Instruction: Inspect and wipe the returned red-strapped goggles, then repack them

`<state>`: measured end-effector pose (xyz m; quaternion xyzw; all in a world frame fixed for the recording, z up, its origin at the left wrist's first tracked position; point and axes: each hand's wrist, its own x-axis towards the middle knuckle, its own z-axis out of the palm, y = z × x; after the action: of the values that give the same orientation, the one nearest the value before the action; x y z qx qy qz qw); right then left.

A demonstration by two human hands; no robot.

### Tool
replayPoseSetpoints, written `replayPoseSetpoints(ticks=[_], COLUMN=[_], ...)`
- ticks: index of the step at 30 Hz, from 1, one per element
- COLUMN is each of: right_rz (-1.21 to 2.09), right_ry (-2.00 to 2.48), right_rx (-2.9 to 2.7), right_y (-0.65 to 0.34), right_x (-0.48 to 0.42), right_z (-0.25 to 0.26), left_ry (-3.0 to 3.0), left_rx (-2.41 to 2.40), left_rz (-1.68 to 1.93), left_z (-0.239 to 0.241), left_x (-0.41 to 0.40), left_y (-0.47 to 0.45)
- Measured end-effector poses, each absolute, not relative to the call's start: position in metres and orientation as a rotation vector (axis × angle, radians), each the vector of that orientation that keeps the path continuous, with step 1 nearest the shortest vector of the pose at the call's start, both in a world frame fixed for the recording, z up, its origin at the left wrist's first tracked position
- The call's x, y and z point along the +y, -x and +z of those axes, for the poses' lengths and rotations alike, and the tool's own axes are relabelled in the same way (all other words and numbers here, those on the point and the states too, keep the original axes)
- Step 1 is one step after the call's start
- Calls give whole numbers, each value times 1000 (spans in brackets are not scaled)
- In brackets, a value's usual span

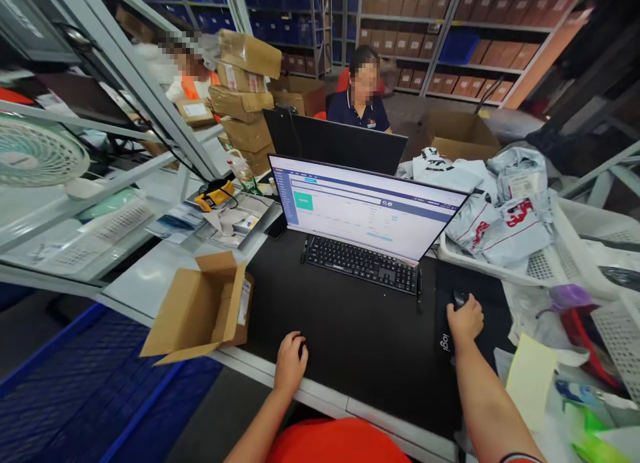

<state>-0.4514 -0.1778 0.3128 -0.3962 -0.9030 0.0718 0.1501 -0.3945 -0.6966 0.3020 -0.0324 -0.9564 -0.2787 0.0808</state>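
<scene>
My right hand [466, 318] rests over a black computer mouse [459, 298] on a dark mouse pad [493, 296] with "logi" printed on it. At the near edge of the black desk mat [345, 336] lies my left hand [291, 364], loosely curled, with a gap between thumb and fingers and nothing visible in it. A black keyboard [357, 262] sits beyond my hands, below a monitor [360, 196] showing a mostly white page with a green block. To the left of my left hand stands a cardboard box [185, 306] with its flaps up.
White and grey mailing bags [520, 230] fill a white basket [500, 268] at right. A yellow paper [533, 376] lies by my right forearm. Left are a yellow-and-black device [215, 195], a bottle [245, 173], a fan [35, 153] and stacked boxes [245, 110]. A person [357, 110] sits opposite.
</scene>
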Motion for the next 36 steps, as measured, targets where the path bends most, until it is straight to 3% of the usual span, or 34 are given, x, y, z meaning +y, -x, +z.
replayPoseSetpoints(ticks=[9, 22, 29, 36], right_rz=[42, -41, -104, -155], right_ry=[1254, 1197, 1099, 980], right_rx=[-2411, -2385, -2359, -2368], right_y=[445, 447, 446, 442], right_x=[-202, -200, -191, -189], right_z=[291, 282, 270, 268], left_ry=[396, 502, 490, 406], left_rx=[-2961, -2778, -2584, -2611], left_rz=[-599, -848, -784, -762], left_z=[299, 312, 304, 290], left_x=[-707, -658, -612, -616], left_y=[415, 548, 597, 611])
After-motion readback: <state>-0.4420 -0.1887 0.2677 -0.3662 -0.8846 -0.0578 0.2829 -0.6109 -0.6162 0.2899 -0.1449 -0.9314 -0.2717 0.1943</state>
